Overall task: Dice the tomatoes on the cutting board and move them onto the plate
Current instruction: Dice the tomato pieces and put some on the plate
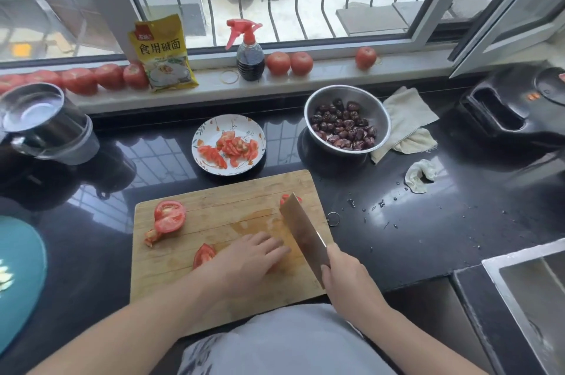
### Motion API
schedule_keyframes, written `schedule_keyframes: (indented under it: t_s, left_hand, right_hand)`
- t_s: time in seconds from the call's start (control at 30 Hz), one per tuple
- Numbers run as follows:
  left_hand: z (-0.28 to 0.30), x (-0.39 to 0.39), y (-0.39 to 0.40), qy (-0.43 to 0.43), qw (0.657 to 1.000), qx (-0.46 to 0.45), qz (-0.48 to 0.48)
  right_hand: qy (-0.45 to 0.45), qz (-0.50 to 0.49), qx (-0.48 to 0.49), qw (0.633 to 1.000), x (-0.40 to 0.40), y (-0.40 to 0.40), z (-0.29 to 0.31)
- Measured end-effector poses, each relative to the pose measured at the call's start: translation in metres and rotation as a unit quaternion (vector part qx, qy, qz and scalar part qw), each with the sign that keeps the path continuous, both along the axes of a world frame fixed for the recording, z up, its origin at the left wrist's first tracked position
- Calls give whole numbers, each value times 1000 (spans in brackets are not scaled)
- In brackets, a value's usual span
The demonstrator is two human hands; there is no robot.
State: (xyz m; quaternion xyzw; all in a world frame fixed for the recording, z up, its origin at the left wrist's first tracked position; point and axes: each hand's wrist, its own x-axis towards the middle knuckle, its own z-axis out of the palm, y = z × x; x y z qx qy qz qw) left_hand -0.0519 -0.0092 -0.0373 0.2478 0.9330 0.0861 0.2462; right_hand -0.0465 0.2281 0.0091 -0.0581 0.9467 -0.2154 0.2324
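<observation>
on the cutting board (214, 200), near its front right, the left hand (244, 261) lies flat with fingers (272, 244) spread loosely over a tomato piece that it mostly hides, while the right hand (342, 280) is wrapped tight around the handle of a cleaver (301, 228) whose blade stands just beside those fingertips. the likeliest trouble is a nick: extended rather than curled fingers sit right by the edge, and the wet juice patch could let the piece skid. a halved tomato (169, 217), a wedge (204, 254) and a scrap behind the blade wait uncut, and the wedge near the left wrist could get nudged away. the plate (198, 136) beyond the board already holds diced pieces; carrying more across the gap risks drops on the dark tabletop (397, 221).
</observation>
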Motion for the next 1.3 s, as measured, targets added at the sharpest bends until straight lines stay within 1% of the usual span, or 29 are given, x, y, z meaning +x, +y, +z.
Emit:
schedule_keyframes:
  t_s: [0.03,0.07,0.1,0.13,0.17,0.2,0.27,0.33,0.37,0.4,0.47,0.5,0.6,0.73,0.8,0.87,0.97,1.03,1.1,1.17,1.23,1.3]
  left_hand:
    - [1,7,0,-34,998,12,45]
    - [3,16,1,-71,987,41,135]
    - [3,24,4,-97,962,78,243]
    - [3,30,7,-109,928,114,339]
    - [1,35,12,-119,894,139,409]
    - [-2,38,16,-129,864,160,460]
    - [-7,38,24,-142,814,199,527]
    - [-7,35,27,-152,773,236,569]
    - [-7,34,28,-152,758,248,584]
    - [-5,32,27,-151,746,259,594]
    - [-1,32,27,-161,738,263,600]
    - [0,32,27,-175,727,272,606]
    - [4,33,30,-225,660,325,639]
    - [-5,33,31,-263,579,374,675]
    - [-9,34,33,-285,535,394,691]
    - [-15,35,35,-302,500,406,703]
    - [-18,36,38,-301,478,431,704]
    - [-17,35,40,-297,472,440,704]
    - [-14,35,41,-293,474,441,704]
    - [-12,33,42,-294,480,435,703]
    - [-12,31,43,-294,486,435,698]
    - [-12,29,44,-293,494,432,695]
  right_hand:
    - [-7,4,7,1000,1,-1,-2]
    - [-12,8,16,1000,2,-3,-4]
    - [-15,10,21,1000,4,-4,-7]
    - [-16,11,22,1000,6,-7,-10]
    - [-18,13,23,999,8,-10,-14]
    - [-21,19,28,999,10,-13,-17]
    - [-22,35,46,998,11,-21,-19]
    - [-21,42,47,998,8,-29,-22]
    - [-21,41,44,998,7,-32,-24]
    - [-24,38,45,998,6,-36,-25]
    - [-28,23,50,998,4,-42,-26]
    - [-25,20,52,998,3,-44,-28]
    - [-22,26,48,998,-1,-47,-27]
    - [3,60,62,996,-1,-37,-13]
    - [32,71,81,994,6,-26,-4]
    - [84,103,112,985,14,-18,2]
    - [113,179,126,969,20,-11,6]
    - [117,199,135,964,25,-10,1]
    - [112,220,146,958,25,-13,1]
    - [89,214,166,958,26,-11,-4]
    - [107,237,180,949,25,-10,-7]
    - [93,246,178,948,21,-12,-9]
